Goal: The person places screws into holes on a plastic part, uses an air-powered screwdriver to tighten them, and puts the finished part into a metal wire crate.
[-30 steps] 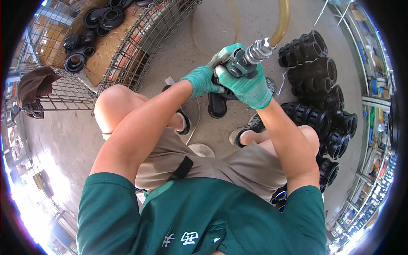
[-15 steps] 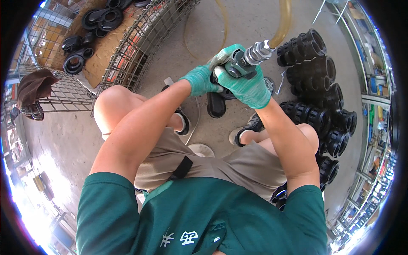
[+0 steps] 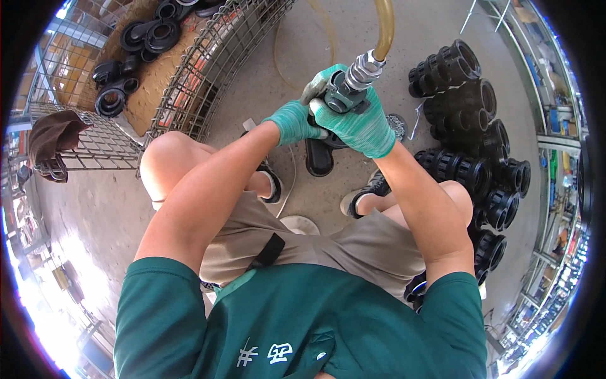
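Note:
In my right hand (image 3: 363,123), gloved in teal with a grey palm, is a dark green air tool (image 3: 346,95) held upright. A silver coupling (image 3: 366,69) joins its top to a yellowish hose (image 3: 384,31). Just left of it my left hand (image 3: 293,123), in a matching glove, is closed on a black plastic fitting (image 3: 319,158). The fitting's rounded branch shows below my fingers. Gloves and tool cover the rest of it, along with the tool's working end. A small dish of metal fasteners (image 3: 398,126) sits beyond my right wrist.
On the right, several black ribbed pipe fittings (image 3: 464,117) are stacked on the floor. At upper left stands a wire mesh cage (image 3: 189,82) holding black fittings (image 3: 161,35), a brown cloth (image 3: 57,136) draped over its side. Shelving (image 3: 555,148) lines the far right.
The air tool and my right hand have shifted slightly left. The hose and its coupling have swung left too. My left hand has barely moved.

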Available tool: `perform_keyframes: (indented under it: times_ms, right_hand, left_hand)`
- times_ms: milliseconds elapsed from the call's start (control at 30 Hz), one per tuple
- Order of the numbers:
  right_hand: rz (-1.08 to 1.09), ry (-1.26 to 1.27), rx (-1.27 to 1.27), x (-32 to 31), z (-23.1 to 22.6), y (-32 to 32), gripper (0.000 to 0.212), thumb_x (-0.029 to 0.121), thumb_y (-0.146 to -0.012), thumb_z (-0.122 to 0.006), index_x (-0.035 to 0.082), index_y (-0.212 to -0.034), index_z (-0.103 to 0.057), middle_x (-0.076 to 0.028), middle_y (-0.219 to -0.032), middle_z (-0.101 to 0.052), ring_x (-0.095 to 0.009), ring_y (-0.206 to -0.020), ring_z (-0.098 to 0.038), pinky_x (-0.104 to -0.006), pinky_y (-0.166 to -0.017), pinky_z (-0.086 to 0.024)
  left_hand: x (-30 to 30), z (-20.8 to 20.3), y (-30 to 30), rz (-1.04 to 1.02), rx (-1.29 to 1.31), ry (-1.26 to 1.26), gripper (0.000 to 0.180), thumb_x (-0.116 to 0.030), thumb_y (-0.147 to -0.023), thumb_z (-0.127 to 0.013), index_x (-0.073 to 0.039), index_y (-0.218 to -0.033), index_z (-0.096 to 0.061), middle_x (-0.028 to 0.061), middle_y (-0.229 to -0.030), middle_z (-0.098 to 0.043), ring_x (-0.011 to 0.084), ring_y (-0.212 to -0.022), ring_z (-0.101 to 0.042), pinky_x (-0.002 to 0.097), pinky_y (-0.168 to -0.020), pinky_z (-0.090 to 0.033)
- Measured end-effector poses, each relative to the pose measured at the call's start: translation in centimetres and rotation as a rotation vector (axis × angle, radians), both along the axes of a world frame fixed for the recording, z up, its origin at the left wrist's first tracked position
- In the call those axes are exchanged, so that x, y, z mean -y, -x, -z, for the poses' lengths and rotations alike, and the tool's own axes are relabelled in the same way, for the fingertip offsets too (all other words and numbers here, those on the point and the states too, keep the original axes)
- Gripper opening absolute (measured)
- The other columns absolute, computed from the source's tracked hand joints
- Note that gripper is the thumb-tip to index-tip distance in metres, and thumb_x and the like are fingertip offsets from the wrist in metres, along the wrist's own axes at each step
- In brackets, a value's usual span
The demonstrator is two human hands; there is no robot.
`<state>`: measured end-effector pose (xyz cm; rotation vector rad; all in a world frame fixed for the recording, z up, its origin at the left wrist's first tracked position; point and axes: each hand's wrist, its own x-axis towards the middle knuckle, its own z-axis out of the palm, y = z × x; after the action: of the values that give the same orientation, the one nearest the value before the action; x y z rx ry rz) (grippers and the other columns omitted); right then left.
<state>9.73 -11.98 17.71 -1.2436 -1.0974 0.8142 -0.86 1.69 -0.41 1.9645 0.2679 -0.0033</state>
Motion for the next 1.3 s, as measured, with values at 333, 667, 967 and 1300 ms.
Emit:
perform_keyframes:
  times_ms: [333,667,967,1300]
  right_hand:
    - [0.269,-0.152,-0.003,0.8,-2.7,-2.6,0.025,0.002,-0.086,-0.075,0.005,-0.110,-0.068,0.000,-0.095,-0.071,-0.007,-0.083,-0.065,-0.0236,-0.074,-0.054]
    - [0.496,-0.121,-0.062,1.4,-1.7,-7.0,0.028,0.002,-0.089,-0.069,0.002,-0.116,-0.060,-0.013,-0.102,-0.071,-0.020,-0.084,-0.071,-0.0330,-0.076,-0.060]
    - [0.459,-0.084,-0.043,0.0,0.2,-6.6,0.025,0.003,-0.087,-0.072,0.006,-0.111,-0.064,-0.005,-0.096,-0.071,-0.012,-0.082,-0.068,-0.0275,-0.071,-0.057]
    - [0.339,-0.045,-0.002,0.1,0.1,-6.0,0.023,-0.003,-0.086,-0.068,0.007,-0.105,-0.061,-0.006,-0.096,-0.070,-0.014,-0.084,-0.068,-0.0289,-0.073,-0.057]
  left_hand:
    - [1.5,-7.6,0.4,-0.025,-0.044,-0.049,0.072,-0.021,-0.079,-0.081,-0.005,-0.141,-0.047,0.0233,-0.130,-0.061,0.0397,-0.119,-0.060,0.0443,-0.102,-0.048]
    - [2.3,-9.3,0.1,-0.051,-0.091,-0.452,0.029,-0.010,-0.084,-0.073,-0.002,-0.110,-0.064,0.0190,-0.118,-0.064,0.0360,-0.099,-0.066,0.0425,-0.089,-0.054]
    - [1.9,-8.7,0.2,-0.026,-0.065,-0.347,0.029,-0.002,-0.082,-0.073,-0.001,-0.110,-0.065,0.0187,-0.119,-0.064,0.0340,-0.098,-0.068,0.0402,-0.087,-0.056]
    - [1.7,-8.5,0.0,-0.015,-0.079,-0.329,0.027,-0.005,-0.083,-0.073,-0.002,-0.109,-0.065,0.0189,-0.117,-0.064,0.0351,-0.097,-0.067,0.0413,-0.087,-0.055]
